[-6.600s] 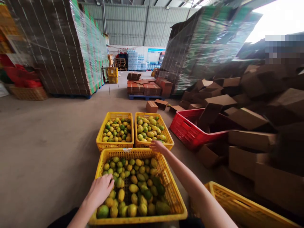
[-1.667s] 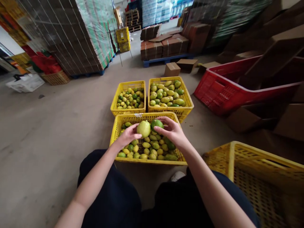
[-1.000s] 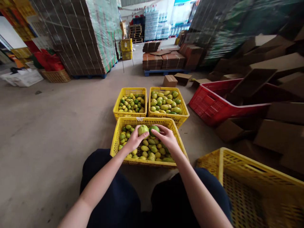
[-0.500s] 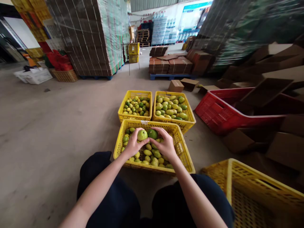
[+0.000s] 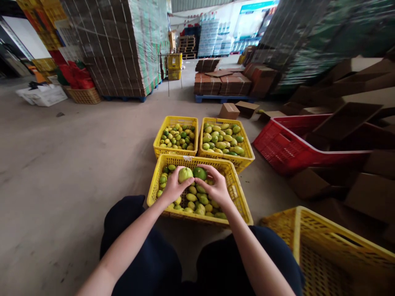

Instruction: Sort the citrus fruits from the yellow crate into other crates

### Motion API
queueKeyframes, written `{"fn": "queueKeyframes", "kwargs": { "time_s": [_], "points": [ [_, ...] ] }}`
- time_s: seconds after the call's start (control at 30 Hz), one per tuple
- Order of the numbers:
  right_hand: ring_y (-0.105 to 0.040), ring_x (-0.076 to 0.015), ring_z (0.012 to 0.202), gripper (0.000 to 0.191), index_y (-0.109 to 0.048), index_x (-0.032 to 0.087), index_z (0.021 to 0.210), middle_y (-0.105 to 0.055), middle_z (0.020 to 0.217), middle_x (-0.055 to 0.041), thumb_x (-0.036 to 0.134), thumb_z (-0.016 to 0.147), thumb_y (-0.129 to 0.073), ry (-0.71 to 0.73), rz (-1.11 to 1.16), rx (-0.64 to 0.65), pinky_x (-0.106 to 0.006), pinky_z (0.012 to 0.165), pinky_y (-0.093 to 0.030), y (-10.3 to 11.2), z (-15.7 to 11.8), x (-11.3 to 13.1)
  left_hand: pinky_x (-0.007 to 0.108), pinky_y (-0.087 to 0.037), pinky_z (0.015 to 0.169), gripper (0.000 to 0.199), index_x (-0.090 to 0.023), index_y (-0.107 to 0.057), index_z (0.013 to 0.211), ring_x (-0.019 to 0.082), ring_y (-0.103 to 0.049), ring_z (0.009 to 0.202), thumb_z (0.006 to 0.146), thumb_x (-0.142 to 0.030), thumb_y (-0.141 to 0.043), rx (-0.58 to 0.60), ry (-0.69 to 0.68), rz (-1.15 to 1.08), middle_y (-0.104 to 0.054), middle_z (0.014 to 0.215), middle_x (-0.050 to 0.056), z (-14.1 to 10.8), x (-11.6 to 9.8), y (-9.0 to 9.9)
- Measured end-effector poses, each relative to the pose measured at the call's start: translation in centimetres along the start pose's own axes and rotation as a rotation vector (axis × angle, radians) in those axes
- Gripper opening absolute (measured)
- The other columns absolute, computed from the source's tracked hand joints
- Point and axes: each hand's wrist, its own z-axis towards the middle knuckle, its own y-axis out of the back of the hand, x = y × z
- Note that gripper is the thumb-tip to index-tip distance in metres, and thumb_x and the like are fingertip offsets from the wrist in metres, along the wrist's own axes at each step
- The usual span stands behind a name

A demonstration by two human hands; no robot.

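Observation:
My left hand is closed around a pale yellow-green lemon, its thumb along the near side. Beside it, my right hand grips a darker green lemon between thumb and fingers. The two fruits are held side by side, and my thumb tips nearly meet. Both hands are above the near yellow crate, which has many yellow and green lemons lying in it. My hands and forearms hide part of those fruits.
Behind stand two more yellow crates of fruit, the left crate and the right crate. To the right are a red crate with cardboard in it, loose cartons and another yellow crate. Wrapped pallet stacks rise farther back.
Both hands still hold the same two fruits over the near crate. The dark green fruit has shifted and turned slightly in my right fingers; the camera view has moved a little.

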Motion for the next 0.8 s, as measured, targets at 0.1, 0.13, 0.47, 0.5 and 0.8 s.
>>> {"fn": "queueKeyframes", "kwargs": {
  "time_s": [0.1,0.13,0.47,0.5,0.8],
  "points": [
    [-0.058,-0.0136,0.056,0.042,-0.056,0.021,0.102,-0.064,0.084,-0.0015,0.047,0.071,-0.066,-0.237,0.213,0.077,-0.026,0.048,-0.047,-0.5,0.0,0.0,0.025,-0.044,0.048,0.048,-0.018,-0.058,0.091,0.014,-0.055,0.051,0.079,-0.063,-0.045,0.004,0.277,-0.177,-0.062,0.069,0.004,0.4,0.6,-0.1],
    [-0.054,-0.0118,0.047,0.041,-0.055,0.021,0.1,-0.062,0.076,0.0008,0.05,0.072,-0.064,-0.316,0.272,0.097,-0.025,0.041,-0.044,-0.8,0.0,-0.2,0.024,-0.04,0.041,0.054,-0.016,-0.058,0.089,0.013,-0.051,0.043,0.081,-0.065,-0.037,0.025,0.373,-0.242,-0.061,0.063,0.004,0.5,0.8,-0.1],
    [-0.043,-0.0134,0.029,0.042,-0.051,0.02,0.077,-0.054,0.042,0.0016,0.062,0.08,-0.044,-0.646,0.447,0.132,-0.024,0.03,-0.031,-2.6,0.1,-1.4,0.018,-0.021,0.029,0.053,-0.011,-0.057,0.093,0.005,-0.028,0.023,0.088,-0.053,-0.026,0.144,0.756,-0.504,-0.059,0.049,0.002,0.9,0.5,0.3],
    [-0.043,-0.0136,0.029,0.043,-0.051,0.02,0.077,-0.054,0.041,0.0015,0.062,0.08,-0.043,-0.655,0.442,0.134,-0.024,0.03,-0.031,-2.6,0.2,-1.3,0.017,-0.02,0.029,0.053,-0.012,-0.057,0.092,0.004,-0.028,0.023,0.087,-0.055,-0.026,0.152,0.761,-0.516,-0.059,0.05,0.002,0.9,0.4,0.3],
    [-0.045,-0.0163,0.031,0.045,-0.055,0.019,0.074,-0.053,0.039,-0.0025,0.059,0.081,-0.037,-0.784,0.445,0.111,-0.027,0.031,-0.034,-2.5,0.4,-2.5,0.02,-0.019,0.029,0.055,-0.012,-0.059,0.084,0.005,-0.028,0.024,0.084,-0.056,-0.026,0.361,0.736,-0.537,-0.059,0.052,0.002,0.9,1.1,0.5]
  ]
}}
